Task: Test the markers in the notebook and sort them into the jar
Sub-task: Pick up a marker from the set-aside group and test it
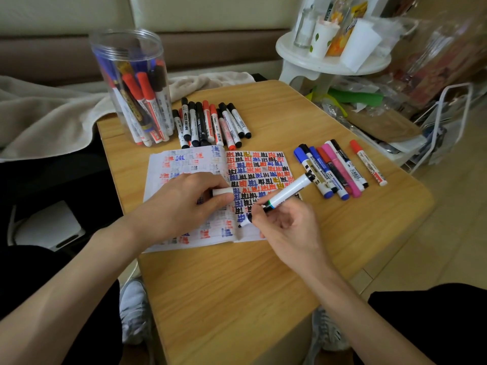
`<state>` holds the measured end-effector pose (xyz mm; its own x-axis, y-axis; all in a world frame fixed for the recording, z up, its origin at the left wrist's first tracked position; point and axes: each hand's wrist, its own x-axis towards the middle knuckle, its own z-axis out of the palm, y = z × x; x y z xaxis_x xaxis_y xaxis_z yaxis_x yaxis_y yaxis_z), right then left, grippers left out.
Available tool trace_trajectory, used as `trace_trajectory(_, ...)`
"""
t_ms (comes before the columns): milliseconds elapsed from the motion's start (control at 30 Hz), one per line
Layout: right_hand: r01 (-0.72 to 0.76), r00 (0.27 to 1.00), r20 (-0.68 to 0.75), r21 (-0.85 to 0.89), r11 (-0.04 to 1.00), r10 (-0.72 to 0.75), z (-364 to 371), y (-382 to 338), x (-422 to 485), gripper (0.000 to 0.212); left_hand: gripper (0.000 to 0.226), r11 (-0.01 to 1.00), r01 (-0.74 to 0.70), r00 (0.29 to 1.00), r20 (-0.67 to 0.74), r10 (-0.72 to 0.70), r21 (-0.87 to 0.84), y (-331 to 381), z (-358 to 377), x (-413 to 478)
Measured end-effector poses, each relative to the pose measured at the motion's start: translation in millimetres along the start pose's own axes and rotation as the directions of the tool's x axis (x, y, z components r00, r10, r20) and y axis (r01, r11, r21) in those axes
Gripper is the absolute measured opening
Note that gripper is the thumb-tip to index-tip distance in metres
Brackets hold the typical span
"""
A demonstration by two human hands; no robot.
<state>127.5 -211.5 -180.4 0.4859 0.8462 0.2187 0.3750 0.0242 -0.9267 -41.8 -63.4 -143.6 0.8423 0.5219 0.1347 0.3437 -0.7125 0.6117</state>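
Clear jar (131, 61) on the table (237, 285) holds red, blue and black markers (142, 101); right hand (287, 227) grips a marker (287, 192) tip-down on the notebook (184, 159), left hand (181, 204) pinches a white cap (221, 191).

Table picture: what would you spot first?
The open notebook in the middle of the table, its right page packed with red, blue and black marks. The right hand holds a marker tip-down on it; the left hand pinches a white cap. A clear jar of markers stands back left.
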Motion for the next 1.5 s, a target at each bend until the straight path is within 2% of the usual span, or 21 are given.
trace_trajectory(133, -0.02, 1.0, -0.013, -0.006, 1.0, 0.02, -0.7, 0.6, 0.3, 0.005, 0.042, 1.0, 0.006, 1.0, 0.005, -0.006, 0.004, 0.7, -0.4, -0.9)
trace_trajectory(333, -0.03, 1.0, 0.007, 0.117, 0.993, 0.03, -2.1, -4.8, -1.1, 0.015, 0.033, 1.0, 0.004, 1.0, -0.011, -0.004, 0.005, -0.8, 0.6, -0.6)
trace_trajectory(433, -0.012, 0.999, 0.034, 0.068, 0.998, 0.01, -1.7, -0.7, -1.5, 0.004, 0.029, 1.0, -0.001, 1.0, -0.012, 0.001, 0.005, -1.3, 1.0, -0.5)
trace_trajectory(667, 0.004, 1.0, 0.003, -0.03, 1.0, -0.004, 0.6, 0.2, -1.6, 0.004, 0.037, 1.0, -0.009, 1.0, 0.001, 0.009, -0.001, -1.8, 0.4, -0.5)
trace_trajectory(800, -0.031, 0.999, -0.024, -0.009, 0.999, 0.031, -0.9, -1.8, -1.3, 0.003, 0.035, 1.0, -0.003, 1.0, 0.003, 0.003, -0.005, -2.0, 0.2, -1.2)
trace_trajectory(967, -0.042, 0.999, -0.012, 0.108, 0.993, 0.043, -3.2, -5.0, -1.5, 0.006, 0.023, 1.0, -0.005, 1.0, -0.005, 0.006, 0.009, -3.0, 1.0, -1.1)
trace_trajectory(1133, 0.007, 1.0, 0.02, 0.058, 0.998, -0.009, -1.2, -0.3, -1.8, 0.005, 0.022, 1.0, -0.01, 1.0, -0.009, 0.01, 0.016, -3.2, 1.1, -1.1)
trace_trajectory(1367, 0.016, 1.0, 0.016, -0.015, 1.0, -0.015, -1.2, 4.3, -0.3, 0.005, 0.038, 1.0, -0.012, 1.0, -0.002, 0.012, 0.01, -3.2, 0.5, -1.6)
trace_trajectory(1500, -0.012, 1.0, 0.028, -0.013, 1.0, 0.012, -1.6, 2.5, 0.1, 0.004, 0.039, 1.0, -0.013, 1.0, 0.006, 0.013, 0.014, -3.1, 0.0, -1.8)
